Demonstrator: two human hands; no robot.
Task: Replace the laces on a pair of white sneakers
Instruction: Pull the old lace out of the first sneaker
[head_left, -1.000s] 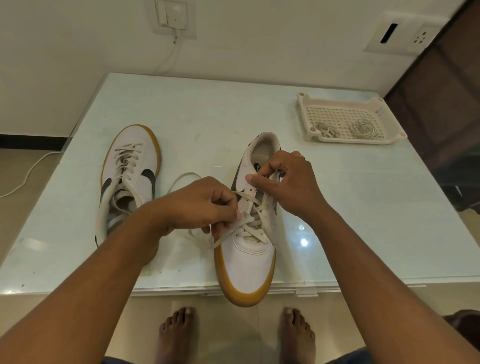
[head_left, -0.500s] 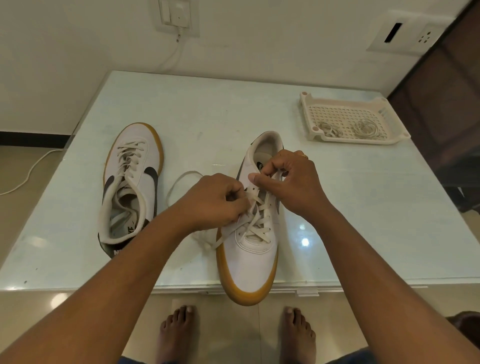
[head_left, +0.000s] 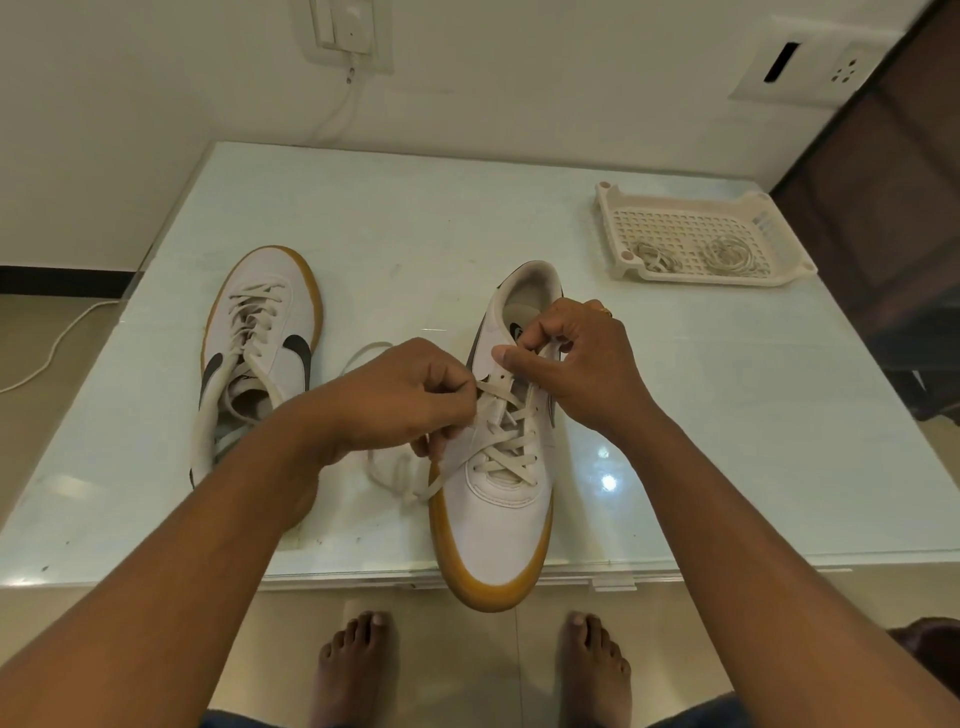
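- Pinches a strand of the flat white lace (head_left: 506, 460) with the left hand (head_left: 410, 400), thumb and curled fingers closed tight on it at the left side of the lacing.
- Grips the near sneaker (head_left: 493, 525) at its top eyelets with the right hand (head_left: 587, 364), fingers curled in, thumb laid across toward the left eyelet row; hard to tell whether a lace end sits under those fingers too.
- Upright on the glass-topped table (head_left: 467, 208), between the two hands, that same near sneaker, gum-soled toe toward the person and jutting past the table's near edge.
- Crossed through the lower eyelets, the lace, with a loose tail looping onto the table left of the shoe, under the left hand.
- Well to the left, the other sneaker (head_left: 270, 312), toe pointing away, laced, heel end hidden behind the left forearm.
- At the table's far right, a white slotted tray (head_left: 610, 218) with two coiled laces (head_left: 727, 254) inside, apart from each other.
- On the floor below the table edge, bare feet (head_left: 358, 670).
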